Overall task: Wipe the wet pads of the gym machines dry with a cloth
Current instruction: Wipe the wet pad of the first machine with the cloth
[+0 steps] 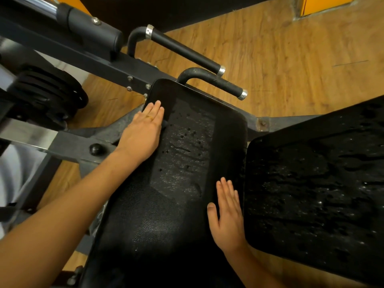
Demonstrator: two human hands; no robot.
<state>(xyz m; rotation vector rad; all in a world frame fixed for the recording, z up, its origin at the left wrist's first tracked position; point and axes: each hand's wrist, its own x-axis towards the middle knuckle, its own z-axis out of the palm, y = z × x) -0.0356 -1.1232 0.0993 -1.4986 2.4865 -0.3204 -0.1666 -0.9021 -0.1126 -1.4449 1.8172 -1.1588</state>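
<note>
At far left sit stacked weight plates (47, 94). Our left hand (143, 132) lies flat, fingers straight, on the upper left edge of the near pad (145, 225), gripping nothing. Droplets bead the pad's middle. Our right hand (227, 215) rests open-palmed along its right edge, also holding nothing. Just beside it, the second pad (311, 194) is wet all over.

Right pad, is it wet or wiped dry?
Wet. Beads and streaks of water glisten all over the right pad. The right hand rests flat on the neighbouring pad instead.
</note>
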